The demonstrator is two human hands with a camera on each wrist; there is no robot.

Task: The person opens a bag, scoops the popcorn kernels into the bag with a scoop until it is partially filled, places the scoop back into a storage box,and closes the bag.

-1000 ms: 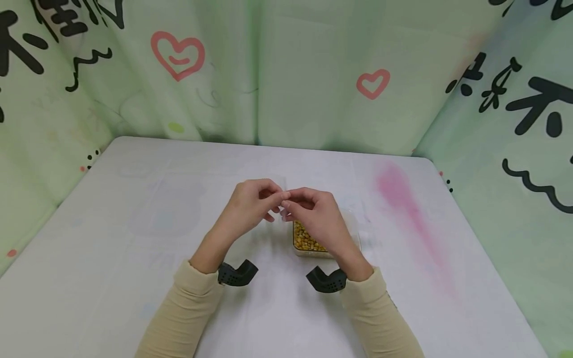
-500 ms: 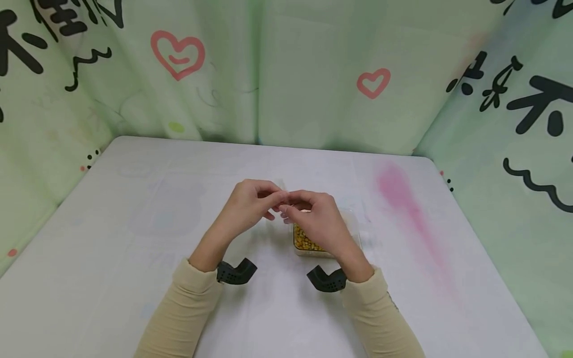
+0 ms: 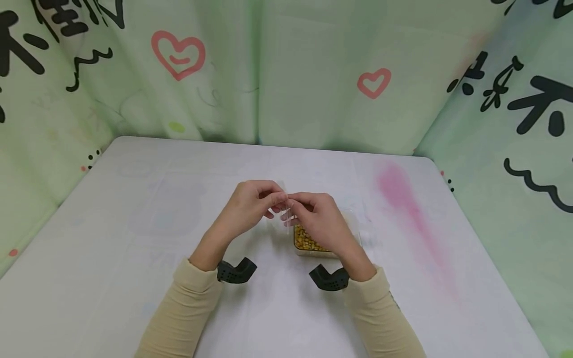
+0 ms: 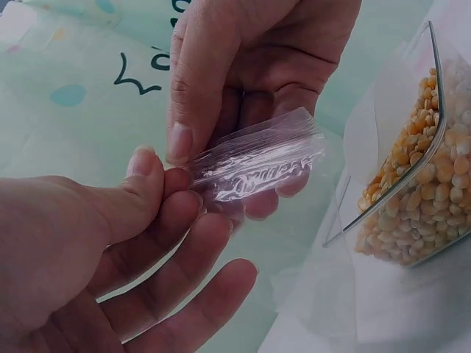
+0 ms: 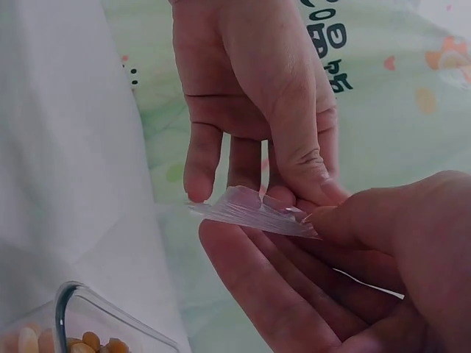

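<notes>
A thin, clear plastic bag [image 4: 257, 165] spans my two hands, crumpled and shiny along the edge. In the head view my left hand [image 3: 257, 201] pinches it between thumb and index finger, the other fingers spread loosely below. My right hand [image 3: 318, 216] pinches the same edge right beside the left fingertips, and part of the film hangs below. The right wrist view shows the bag [image 5: 254, 213] lying over the fingers, both thumbs meeting at one end. Beneath my right hand stands a clear box of yellow corn kernels [image 3: 306, 240], partly hidden by that hand.
The box's rim [image 4: 440, 110] rises near the hands in the left wrist view. A white cloth with a pink stain [image 3: 403, 194] covers the table [image 3: 134, 223]. Green printed curtains [image 3: 309, 74] enclose the back and sides.
My right hand's fingers have shifted along the bag's edge and lowered slightly. More clear film shows between the hands now. The left hand and the box stay nearly still.
</notes>
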